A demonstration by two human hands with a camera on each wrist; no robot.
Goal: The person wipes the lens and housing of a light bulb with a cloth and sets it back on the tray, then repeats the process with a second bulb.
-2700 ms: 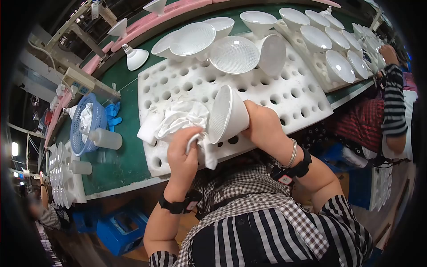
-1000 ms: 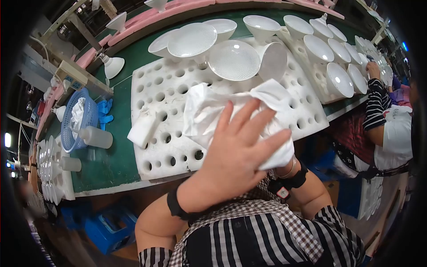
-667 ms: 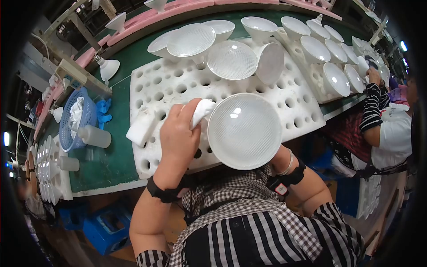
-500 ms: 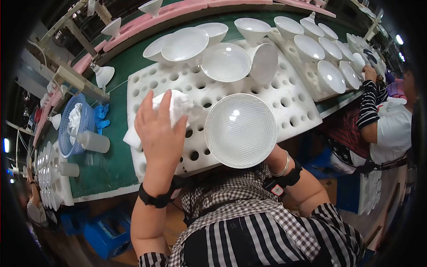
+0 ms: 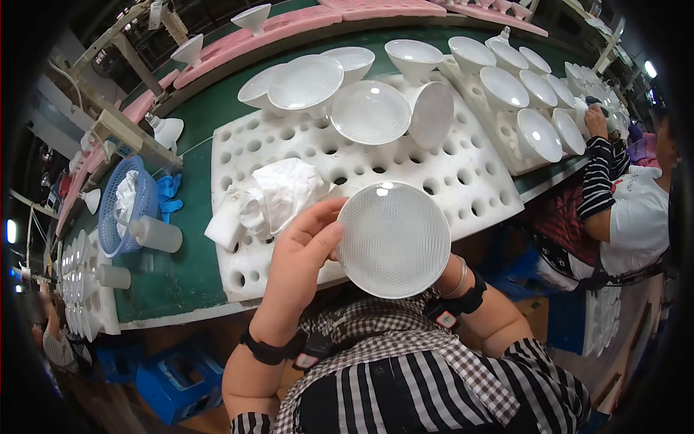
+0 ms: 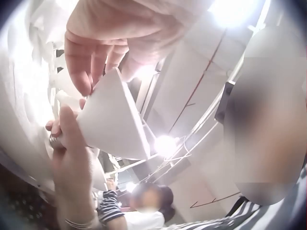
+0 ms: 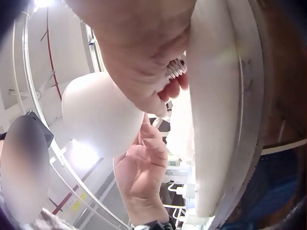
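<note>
A white reflector bulb (image 5: 394,242) is held before the person's chest, its round ribbed glass face turned up toward the head camera. Behind it the right hand (image 7: 139,57) grips the bulb's neck by the metal screw base (image 7: 176,68); the bulb's face hides most of this hand in the head view. At the rim's left side the left hand (image 5: 307,249) has its thumb on the edge and curled fingers behind the cone. A crumpled white cloth (image 5: 289,189) lies on the holed foam board (image 5: 249,148), just beyond the left hand.
Several reflector bulbs (image 5: 370,112) stand along the board's far side, and more fill a second foam board (image 5: 499,145) at right. A blue basket (image 5: 146,199), a plastic bottle (image 5: 155,233) and a small foam block (image 5: 225,226) are at left. Another person (image 5: 629,210) works at right.
The left hand has wiped the bulb with the cloth, laid the cloth on the foam board at left and come back to the bulb's rim. The right hand keeps hold of the bulb.
</note>
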